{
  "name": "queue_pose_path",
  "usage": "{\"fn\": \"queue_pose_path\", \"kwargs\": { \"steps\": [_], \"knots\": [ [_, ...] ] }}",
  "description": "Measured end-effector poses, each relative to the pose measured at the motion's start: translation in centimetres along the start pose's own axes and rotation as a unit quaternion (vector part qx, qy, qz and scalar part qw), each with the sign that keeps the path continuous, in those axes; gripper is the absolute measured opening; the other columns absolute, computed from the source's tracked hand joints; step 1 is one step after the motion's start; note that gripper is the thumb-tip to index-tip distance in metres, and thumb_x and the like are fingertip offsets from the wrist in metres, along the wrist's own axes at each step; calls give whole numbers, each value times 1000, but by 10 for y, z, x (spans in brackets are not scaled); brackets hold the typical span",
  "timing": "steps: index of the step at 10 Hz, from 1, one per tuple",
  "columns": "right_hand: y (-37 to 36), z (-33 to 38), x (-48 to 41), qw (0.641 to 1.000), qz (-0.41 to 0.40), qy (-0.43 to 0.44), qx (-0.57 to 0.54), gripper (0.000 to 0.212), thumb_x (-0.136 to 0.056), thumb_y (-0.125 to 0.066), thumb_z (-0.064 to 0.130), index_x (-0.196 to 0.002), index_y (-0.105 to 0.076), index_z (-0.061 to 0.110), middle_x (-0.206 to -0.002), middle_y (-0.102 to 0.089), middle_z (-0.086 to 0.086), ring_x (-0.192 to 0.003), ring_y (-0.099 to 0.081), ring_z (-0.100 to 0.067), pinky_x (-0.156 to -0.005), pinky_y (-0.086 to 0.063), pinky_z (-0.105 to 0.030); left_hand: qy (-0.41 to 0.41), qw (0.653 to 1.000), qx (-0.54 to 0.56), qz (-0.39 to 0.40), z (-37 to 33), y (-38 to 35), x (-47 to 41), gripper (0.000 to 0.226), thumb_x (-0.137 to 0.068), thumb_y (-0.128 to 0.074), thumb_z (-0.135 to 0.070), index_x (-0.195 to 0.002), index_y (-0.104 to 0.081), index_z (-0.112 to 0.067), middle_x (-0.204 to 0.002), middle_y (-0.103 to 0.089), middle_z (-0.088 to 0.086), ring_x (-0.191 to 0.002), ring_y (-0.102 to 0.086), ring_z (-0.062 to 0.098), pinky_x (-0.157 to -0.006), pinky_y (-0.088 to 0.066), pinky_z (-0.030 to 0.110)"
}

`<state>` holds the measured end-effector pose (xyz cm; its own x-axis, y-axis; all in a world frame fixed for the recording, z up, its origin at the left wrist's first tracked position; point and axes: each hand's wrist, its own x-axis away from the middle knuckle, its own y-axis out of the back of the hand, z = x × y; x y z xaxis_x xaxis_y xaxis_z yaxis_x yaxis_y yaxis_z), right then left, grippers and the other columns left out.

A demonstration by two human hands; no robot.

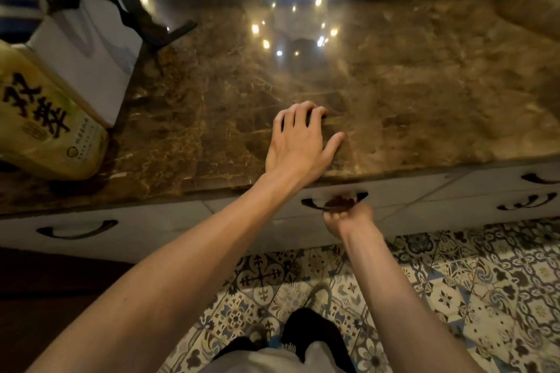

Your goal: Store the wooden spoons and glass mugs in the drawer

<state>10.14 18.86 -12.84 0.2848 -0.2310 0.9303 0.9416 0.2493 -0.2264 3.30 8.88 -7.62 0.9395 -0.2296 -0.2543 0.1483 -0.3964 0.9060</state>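
Drawer (357, 206) sits shut under the front edge of the desk (424, 85), white front, dark curved handle (333, 202) centered on it; right hand (347, 219) is curled under that handle, fingers wrapped on it, palm up. Likely a stiff wooden or laminate box on runners, moderate weight, rigid pull; the handle is the only sensible grip, middle of the bar so it slides straight. Wooden spoons and glass mugs are not visible anywhere in view, so cannot say where they are; mugs would be fragile and slick, spoons light and stiff, judging by type only. Left hand (298, 141) lies flat on the desk near the front edge, fingers spread, holding nothing, looks like bracing. Desk is polished brown marble, glossy, ceiling lights reflected, hard and slippery for glass. At the left edge: a yellow-green pack (45, 118) with printed characters and a white bag (88, 48) with dark straps behind it. More white drawers either side with matching handles, one left (77, 228), others right (525, 202). Floor (454, 297) is patterned blue-and-white tile; person's feet at the bottom. Lighting dim, warm.
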Motion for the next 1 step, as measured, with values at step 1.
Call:
{"fn": "queue_pose_path", "kwargs": {
  "steps": [1],
  "knots": [
    [26,27,27,1000,2,-29,-11,22,-97,-39,17,-79,-49,10,-82,-51,-7,-81,-53,-19,-99,-43,-37,5,1000,8,25,-2,4,16,53,-91,-40,-54,-131,-44,-20,-136,-42,2,-130,-32,20,-112,-17,36]
  ]
}}
